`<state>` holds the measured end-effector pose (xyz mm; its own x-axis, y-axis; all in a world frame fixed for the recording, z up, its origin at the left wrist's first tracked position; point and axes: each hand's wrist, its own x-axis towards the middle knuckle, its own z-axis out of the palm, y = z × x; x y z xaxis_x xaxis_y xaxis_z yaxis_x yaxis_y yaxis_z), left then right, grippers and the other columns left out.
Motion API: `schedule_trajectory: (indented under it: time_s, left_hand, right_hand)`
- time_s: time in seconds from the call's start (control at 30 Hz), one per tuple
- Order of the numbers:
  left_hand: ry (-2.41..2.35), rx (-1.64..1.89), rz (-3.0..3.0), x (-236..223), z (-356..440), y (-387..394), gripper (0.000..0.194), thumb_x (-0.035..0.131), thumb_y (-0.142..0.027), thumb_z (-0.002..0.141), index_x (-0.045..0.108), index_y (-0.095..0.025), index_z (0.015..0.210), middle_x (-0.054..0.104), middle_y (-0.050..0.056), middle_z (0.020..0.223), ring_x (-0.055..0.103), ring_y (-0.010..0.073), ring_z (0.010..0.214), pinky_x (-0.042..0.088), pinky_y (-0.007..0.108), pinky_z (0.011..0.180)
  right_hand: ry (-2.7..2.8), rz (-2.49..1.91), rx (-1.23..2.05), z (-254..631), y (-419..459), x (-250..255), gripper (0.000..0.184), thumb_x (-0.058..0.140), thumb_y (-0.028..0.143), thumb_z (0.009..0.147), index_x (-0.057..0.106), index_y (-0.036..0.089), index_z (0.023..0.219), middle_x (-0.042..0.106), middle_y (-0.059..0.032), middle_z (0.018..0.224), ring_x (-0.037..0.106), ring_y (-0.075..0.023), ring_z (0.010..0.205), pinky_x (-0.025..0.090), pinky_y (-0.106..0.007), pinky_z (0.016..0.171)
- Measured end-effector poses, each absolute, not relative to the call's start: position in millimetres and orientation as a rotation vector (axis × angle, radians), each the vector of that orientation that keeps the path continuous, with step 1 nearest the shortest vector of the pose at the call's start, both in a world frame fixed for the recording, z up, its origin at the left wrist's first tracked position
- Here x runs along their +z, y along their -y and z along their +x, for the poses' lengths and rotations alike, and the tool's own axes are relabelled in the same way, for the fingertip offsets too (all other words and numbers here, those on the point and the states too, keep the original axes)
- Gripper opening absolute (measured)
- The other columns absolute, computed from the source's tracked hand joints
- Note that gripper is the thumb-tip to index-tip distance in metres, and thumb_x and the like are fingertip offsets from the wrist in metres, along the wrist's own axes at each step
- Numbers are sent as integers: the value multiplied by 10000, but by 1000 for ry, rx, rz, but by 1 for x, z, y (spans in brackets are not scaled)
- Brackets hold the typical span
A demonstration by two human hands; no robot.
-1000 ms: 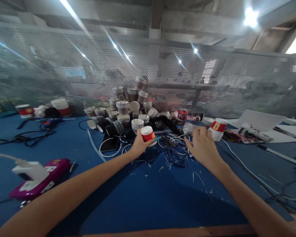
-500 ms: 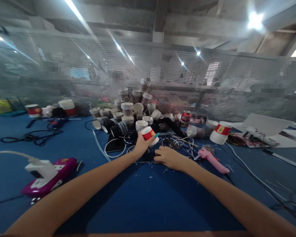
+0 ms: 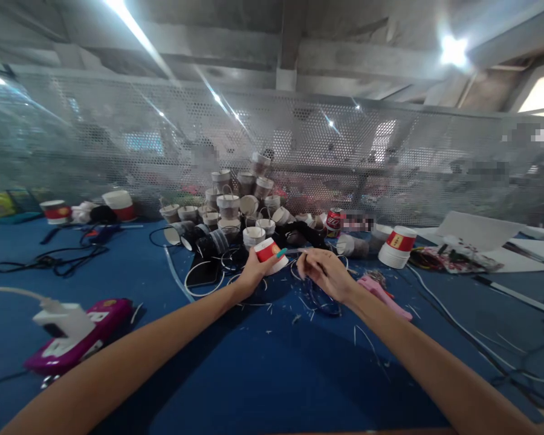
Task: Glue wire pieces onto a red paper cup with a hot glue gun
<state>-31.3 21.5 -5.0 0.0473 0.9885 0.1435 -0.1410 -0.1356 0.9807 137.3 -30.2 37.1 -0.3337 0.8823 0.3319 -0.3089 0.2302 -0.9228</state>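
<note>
A red and white paper cup (image 3: 266, 249), tilted, is gripped by my left hand (image 3: 252, 270), its thumb with a turquoise nail pressed across the side. Just right of the cup, my right hand (image 3: 325, 273) is raised with fingers bent and pinched together. A thin pale strip (image 3: 294, 250) runs between the cup and those fingertips; whether they hold it is too small to tell. Loose white cord and dark thin wire lie under both hands. Partly behind my right forearm lies a pink glue gun (image 3: 385, 297).
Behind stands a heap of small grey-white cups with handles (image 3: 229, 207). A red soda can (image 3: 334, 222) and stacked paper cups (image 3: 398, 246) are to the right. At left sit a purple power strip (image 3: 111, 311) with a white plug and a black cable (image 3: 49, 260). A phone (image 3: 205, 272) lies under cord.
My right hand has risen from the tabletop to beside the cup, its fingers now pinched. My left hand still holds the cup, turned slightly. The view has shifted a little.
</note>
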Motion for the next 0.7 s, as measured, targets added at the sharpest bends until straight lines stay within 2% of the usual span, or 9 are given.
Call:
schedule_trajectory:
  time_s: [0.07, 0.1, 0.2, 0.27, 0.37, 0.53, 0.7]
  left_hand:
    - [-997, 1320, 1246, -4, -32, -24, 528, 734, -359, 606, 429, -166, 992, 582, 42, 903, 578, 153, 772, 486, 358, 777]
    - [-996, 1325, 1253, -4, -32, -25, 542, 737, -363, 600, 425, -167, 998, 578, 40, 903, 575, 150, 763, 487, 355, 768]
    - [-1004, 1356, 1283, -2, -33, -28, 593, 764, -353, 555, 418, -169, 1000, 566, 29, 900, 570, 149, 771, 488, 346, 764]
    - [-1002, 1361, 1299, 0, -33, -27, 604, 771, -354, 541, 416, -171, 993, 562, 25, 899, 571, 155, 788, 487, 346, 773]
    - [-1011, 1311, 1335, 0, -31, -23, 590, 757, -359, 556, 407, -177, 995, 561, 23, 902, 575, 166, 819, 484, 357, 786]
    - [-1036, 1145, 1654, -12, -30, -18, 622, 740, -277, 574, 369, -188, 1066, 545, 33, 983, 549, 199, 949, 441, 404, 885]
    - [-958, 1117, 1874, -22, -30, -21, 808, 710, -173, 579, 225, -182, 1225, 495, 81, 1108, 509, 225, 1057, 347, 437, 987]
  right_hand:
    - [1357, -543, 1456, 144, 28, 42, 445, 484, 420, 802, 378, 199, 430, 405, 24, 476, 399, -105, 492, 406, -264, 552]
    - [1337, -529, 1496, 148, 27, 45, 450, 445, 456, 817, 407, 200, 448, 401, 23, 476, 396, -108, 488, 403, -268, 546]
    - [1295, -497, 1587, 159, 23, 50, 414, 384, 496, 833, 544, 173, 630, 505, -7, 556, 430, -112, 498, 387, -268, 516]
    - [1321, -478, 1586, 164, 21, 51, 317, 454, 436, 823, 574, 150, 758, 518, 7, 547, 403, -90, 450, 343, -242, 465]
    - [1374, -502, 1486, 167, 19, 48, 155, 579, 303, 787, 546, 156, 823, 490, 56, 478, 373, -58, 396, 273, -202, 415]
    - [1383, -558, 1355, 168, 18, 43, 284, 673, 325, 719, 479, 189, 877, 563, 60, 522, 437, -69, 412, 269, -188, 388]
    - [1443, -554, 1389, 171, 20, 45, 274, 573, 386, 800, 474, 173, 942, 527, 61, 507, 381, -68, 384, 274, -212, 398]
